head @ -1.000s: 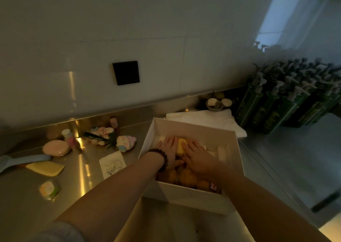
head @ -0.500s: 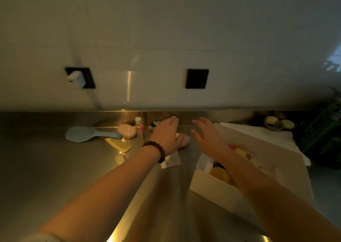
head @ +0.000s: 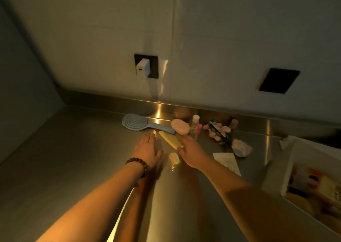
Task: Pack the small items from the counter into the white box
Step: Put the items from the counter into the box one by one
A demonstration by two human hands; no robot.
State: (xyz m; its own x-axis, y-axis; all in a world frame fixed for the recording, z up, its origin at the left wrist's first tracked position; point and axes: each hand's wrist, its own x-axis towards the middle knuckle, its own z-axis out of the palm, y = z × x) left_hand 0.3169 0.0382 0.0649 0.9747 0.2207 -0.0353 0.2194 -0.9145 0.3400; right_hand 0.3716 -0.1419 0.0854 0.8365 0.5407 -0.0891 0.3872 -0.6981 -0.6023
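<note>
While both arms reach over the steel counter (head: 64,158), left hand (head: 147,149) lies flat, fingers straight, near blue hairbrush (head: 140,124). Right hand (head: 191,154), fingers relaxed, touches yellow tube (head: 169,140), no grip. White box (head: 313,171) sits far right, partly filled.

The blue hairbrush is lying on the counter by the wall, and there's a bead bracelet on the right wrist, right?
Almost. The blue hairbrush does lie on the counter by the wall, but the bead bracelet is on the left wrist, not the right. The head view shows it just behind the left hand; the right hand's wrist is bare.
</note>
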